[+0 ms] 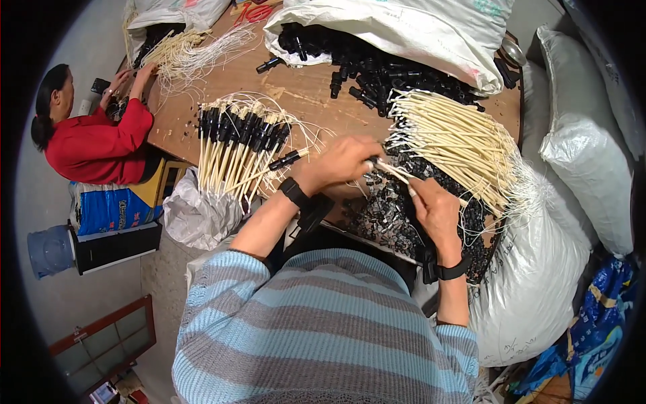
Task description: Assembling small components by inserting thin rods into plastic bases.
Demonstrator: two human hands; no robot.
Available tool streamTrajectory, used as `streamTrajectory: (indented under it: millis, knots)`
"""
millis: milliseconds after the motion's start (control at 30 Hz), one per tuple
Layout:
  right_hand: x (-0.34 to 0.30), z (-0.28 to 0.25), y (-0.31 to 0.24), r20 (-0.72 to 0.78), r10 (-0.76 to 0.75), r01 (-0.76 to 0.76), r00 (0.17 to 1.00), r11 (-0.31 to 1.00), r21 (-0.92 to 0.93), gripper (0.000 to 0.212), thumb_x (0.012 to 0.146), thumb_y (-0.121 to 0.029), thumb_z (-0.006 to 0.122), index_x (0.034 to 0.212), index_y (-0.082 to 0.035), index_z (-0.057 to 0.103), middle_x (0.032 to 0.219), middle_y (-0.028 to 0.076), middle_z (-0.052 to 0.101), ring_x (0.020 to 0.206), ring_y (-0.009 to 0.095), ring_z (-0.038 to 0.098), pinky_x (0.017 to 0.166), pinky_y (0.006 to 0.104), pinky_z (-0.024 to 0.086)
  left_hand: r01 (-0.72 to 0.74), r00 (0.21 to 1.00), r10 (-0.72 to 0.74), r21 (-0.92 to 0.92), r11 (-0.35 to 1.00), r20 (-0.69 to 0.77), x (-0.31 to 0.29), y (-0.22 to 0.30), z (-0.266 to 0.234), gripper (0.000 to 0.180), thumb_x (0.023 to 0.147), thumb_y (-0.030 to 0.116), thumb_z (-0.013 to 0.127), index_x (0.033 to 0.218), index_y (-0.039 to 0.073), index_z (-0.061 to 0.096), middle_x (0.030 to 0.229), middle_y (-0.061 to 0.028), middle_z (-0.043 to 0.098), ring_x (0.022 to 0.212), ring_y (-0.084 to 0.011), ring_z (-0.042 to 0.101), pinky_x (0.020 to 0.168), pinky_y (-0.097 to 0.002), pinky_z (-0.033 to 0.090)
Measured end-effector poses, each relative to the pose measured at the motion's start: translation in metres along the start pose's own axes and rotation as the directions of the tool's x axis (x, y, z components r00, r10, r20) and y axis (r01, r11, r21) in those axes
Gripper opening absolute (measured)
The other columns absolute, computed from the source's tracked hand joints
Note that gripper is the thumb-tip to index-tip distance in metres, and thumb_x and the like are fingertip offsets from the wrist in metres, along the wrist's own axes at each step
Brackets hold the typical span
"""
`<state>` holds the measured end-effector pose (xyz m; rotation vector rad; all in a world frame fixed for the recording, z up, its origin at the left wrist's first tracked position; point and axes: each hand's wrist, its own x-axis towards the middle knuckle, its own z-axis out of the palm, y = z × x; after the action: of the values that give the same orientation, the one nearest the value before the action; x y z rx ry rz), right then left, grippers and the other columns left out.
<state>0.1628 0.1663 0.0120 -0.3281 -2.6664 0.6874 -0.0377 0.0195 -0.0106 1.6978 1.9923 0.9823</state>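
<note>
Near the middle of the table, my left hand (344,160) is closed at one end of a thin cream tube (397,172). A small dark bit shows at its fingertips, too small to name. My right hand (437,210) grips the same tube farther along, to the right and nearer me. Just beyond the right hand lies a thick bundle of cream tubes (451,145) with white wire ends. Small black clips (383,219) are heaped below both hands. On the left rests a bundle of tubes with black fittings (245,131) on their far ends.
A white sack (404,23) spills black plastic fittings (367,84) across the back of the table (296,87). Loose white wires (202,64) lie at the far left, beside a person in red sleeves (101,145). Full sacks (538,276) stand at my right.
</note>
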Motion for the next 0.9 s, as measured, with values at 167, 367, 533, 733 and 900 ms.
streamTrajectory:
  millis: [167, 367, 533, 733, 900]
  knots:
    - [0.006, -0.011, -0.010, 0.068, 0.102, -0.068, 0.992, 0.919, -0.389, 0.044, 0.075, -0.012, 0.077, 0.117, -0.014, 0.063, 0.072, 0.008, 0.062, 0.057, 0.025, 0.060, 0.052, 0.0374, 0.046, -0.247, 0.946, 0.239, -0.008, 0.969, -0.217, 0.001, -0.001, 0.023, 0.025, 0.079, -0.006, 0.051, 0.101, 0.004, 0.056, 0.084, -0.0158, 0.057, 0.079, -0.0368, 0.056, 0.072, -0.0437, 0.045]
    - [0.008, 0.007, 0.009, -0.097, 0.099, -0.079, 0.990, 0.978, 0.192, 0.036, 0.079, -0.002, 0.069, 0.114, -0.003, 0.065, 0.100, 0.013, 0.069, 0.071, 0.017, 0.064, 0.062, 0.0296, 0.050, -0.171, 0.985, 0.169, 0.239, 0.956, 0.028, 0.002, 0.065, 0.010, 0.023, 0.081, 0.011, 0.063, 0.103, 0.009, 0.059, 0.087, -0.0087, 0.061, 0.079, -0.0290, 0.062, 0.066, -0.0377, 0.050]
    - [-0.006, -0.018, 0.024, 0.153, 0.385, -0.178, 0.910, 0.030, 0.984, 0.011, 0.082, -0.007, 0.067, 0.075, -0.009, 0.060, 0.111, 0.014, 0.066, 0.055, 0.003, 0.043, 0.050, 0.0188, 0.037, 0.188, 0.947, -0.153, 0.101, 0.977, -0.283, -0.023, 0.014, 0.016, 0.023, 0.086, 0.018, 0.062, 0.106, 0.007, 0.061, 0.076, -0.0068, 0.062, 0.062, -0.0218, 0.061, 0.055, -0.0327, 0.047]
    - [0.007, 0.025, -0.026, 0.126, 0.032, -0.054, 0.992, 0.983, 0.178, 0.021, 0.079, -0.010, 0.075, 0.098, -0.009, 0.066, 0.062, 0.003, 0.053, 0.052, 0.013, 0.051, 0.050, 0.0275, 0.041, 0.457, 0.841, -0.535, -0.635, 0.623, 0.081, -0.008, 0.026, 0.024, 0.025, 0.088, 0.009, 0.060, 0.110, -0.002, 0.063, 0.079, -0.0019, 0.065, 0.065, -0.0066, 0.056, 0.055, -0.0261, 0.044]
    - [0.007, 0.028, -0.033, 0.005, 0.151, -0.146, 0.989, 0.945, 0.292, 0.015, 0.081, -0.011, 0.071, 0.095, -0.007, 0.067, 0.060, 0.011, 0.057, 0.050, 0.025, 0.057, 0.049, 0.0343, 0.044, 0.471, 0.865, -0.499, -0.421, 0.775, 0.050, -0.013, 0.023, 0.009, 0.029, 0.076, 0.001, 0.068, 0.105, -0.003, 0.067, 0.085, -0.0027, 0.067, 0.072, -0.0031, 0.055, 0.063, -0.0218, 0.045]
